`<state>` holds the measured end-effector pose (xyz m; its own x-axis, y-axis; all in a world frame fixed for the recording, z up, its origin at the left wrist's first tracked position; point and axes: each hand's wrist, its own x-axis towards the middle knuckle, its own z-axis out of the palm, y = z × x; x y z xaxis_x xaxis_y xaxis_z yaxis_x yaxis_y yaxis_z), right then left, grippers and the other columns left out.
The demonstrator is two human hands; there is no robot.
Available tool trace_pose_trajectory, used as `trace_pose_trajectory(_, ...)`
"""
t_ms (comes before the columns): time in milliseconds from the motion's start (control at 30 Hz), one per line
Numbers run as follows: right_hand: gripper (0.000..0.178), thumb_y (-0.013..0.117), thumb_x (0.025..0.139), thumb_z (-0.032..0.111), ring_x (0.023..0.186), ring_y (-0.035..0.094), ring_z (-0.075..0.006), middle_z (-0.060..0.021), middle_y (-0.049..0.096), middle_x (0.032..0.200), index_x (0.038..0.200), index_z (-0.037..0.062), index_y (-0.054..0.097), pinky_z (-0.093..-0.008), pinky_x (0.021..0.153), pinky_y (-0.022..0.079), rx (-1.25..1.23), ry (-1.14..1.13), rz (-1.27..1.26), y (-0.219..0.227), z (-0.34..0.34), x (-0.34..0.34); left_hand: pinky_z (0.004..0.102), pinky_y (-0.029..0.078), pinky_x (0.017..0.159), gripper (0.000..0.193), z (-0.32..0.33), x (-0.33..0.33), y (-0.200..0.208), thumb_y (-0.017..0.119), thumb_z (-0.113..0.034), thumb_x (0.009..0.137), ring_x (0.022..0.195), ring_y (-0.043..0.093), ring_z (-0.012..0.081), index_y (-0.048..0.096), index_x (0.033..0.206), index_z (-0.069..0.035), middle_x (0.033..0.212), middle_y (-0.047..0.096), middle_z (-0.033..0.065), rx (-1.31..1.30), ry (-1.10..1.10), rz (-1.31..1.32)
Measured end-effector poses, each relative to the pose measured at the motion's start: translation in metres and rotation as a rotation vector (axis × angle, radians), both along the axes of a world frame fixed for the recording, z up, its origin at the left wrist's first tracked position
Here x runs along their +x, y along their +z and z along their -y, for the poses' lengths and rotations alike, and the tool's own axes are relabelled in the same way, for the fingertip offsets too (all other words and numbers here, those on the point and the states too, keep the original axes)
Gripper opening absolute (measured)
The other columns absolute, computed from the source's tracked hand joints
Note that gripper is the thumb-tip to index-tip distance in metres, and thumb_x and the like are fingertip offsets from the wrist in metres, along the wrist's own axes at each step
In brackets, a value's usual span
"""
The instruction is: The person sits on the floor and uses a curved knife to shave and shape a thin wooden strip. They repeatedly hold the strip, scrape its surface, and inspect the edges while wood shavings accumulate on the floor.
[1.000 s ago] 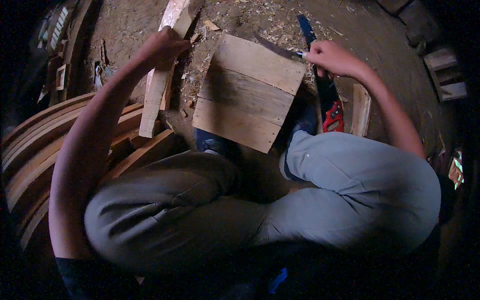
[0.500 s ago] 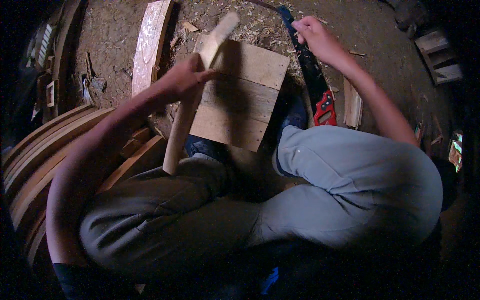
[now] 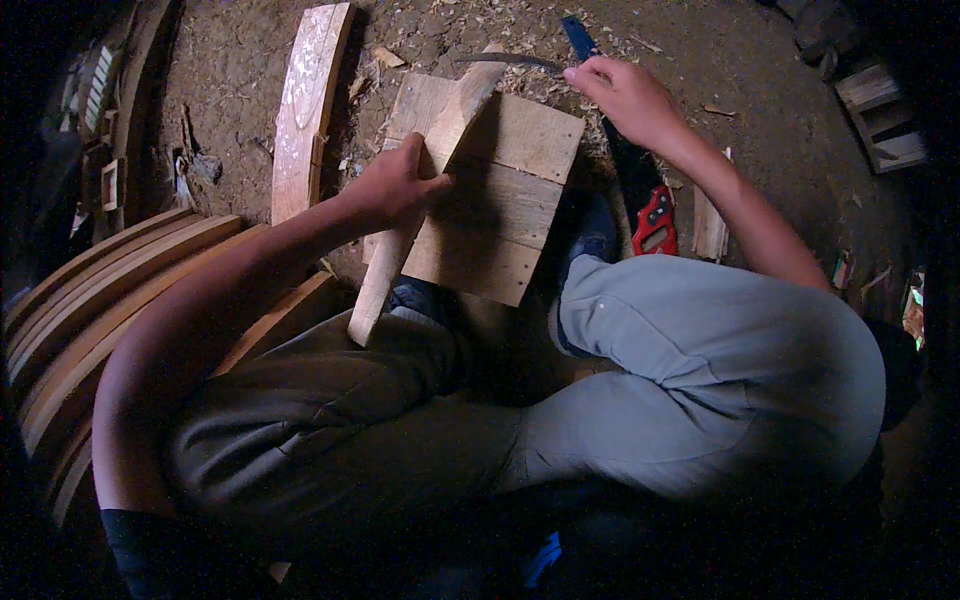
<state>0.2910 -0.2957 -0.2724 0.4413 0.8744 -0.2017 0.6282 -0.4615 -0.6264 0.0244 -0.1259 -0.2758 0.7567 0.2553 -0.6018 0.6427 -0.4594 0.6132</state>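
Observation:
A pale wooden stick (image 3: pixel 378 288), with a carved upper end, slants above the plank-topped wooden block (image 3: pixel 500 205) between my feet. My left hand (image 3: pixel 400 180) is closed round the stick near its middle, and its lower end is over my left knee. My right hand (image 3: pixel 622 95) is closed at the upper right, beyond the block's corner. From its fingers a thin, dark, slightly curved blade (image 3: pixel 510 58) reaches left to the stick's upper end; its handle is hidden in the hand. Whether blade and stick touch, I cannot tell.
A handsaw (image 3: pixel 655 222) with a red handle lies right of the block, under my right wrist. Wood shavings litter the dirt floor (image 3: pixel 410 30). A long board (image 3: pixel 300 120) lies at the upper left, curved-looking planks (image 3: pixel 130 290) at the left, a slatted wooden piece (image 3: pixel 885 120) at the far right.
The stick and my left hand have shifted right and slightly down. My right hand has moved a little down, and more of the dark blade shows, now at the stick's top.

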Motion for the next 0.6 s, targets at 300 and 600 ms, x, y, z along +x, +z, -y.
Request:
trace_pose_trajectory(300,0.048,0.053,0.087,0.053,0.067,0.061,-0.0338,-0.0161,0.061,0.069,0.081,0.0073,0.064,-0.0442,0.065,0.048,-0.078,-0.017,0.155,-0.013,0.007,0.022,0.0439,0.047,0.076,0.046,-0.002,0.001,-0.007,0.064,-0.037,0.084,0.085,0.062,0.0364,0.046,0.096,0.003,0.087,0.062,0.0246,0.041,-0.046,0.012)
trace_pose_trajectory(600,0.042,0.058,0.085,0.051,0.068,0.062,-0.0342,-0.0143,0.063,0.071,0.086,0.0101,0.067,-0.0398,0.064,0.047,-0.024,0.114,0.281,0.007,0.006,0.023,0.0433,0.046,0.077,0.046,-0.004,-0.006,-0.019,0.059,-0.039,0.086,0.086,0.061,0.0359,0.046,0.097,0.004,0.088,0.061,0.0250,-0.012,-0.006,0.035)
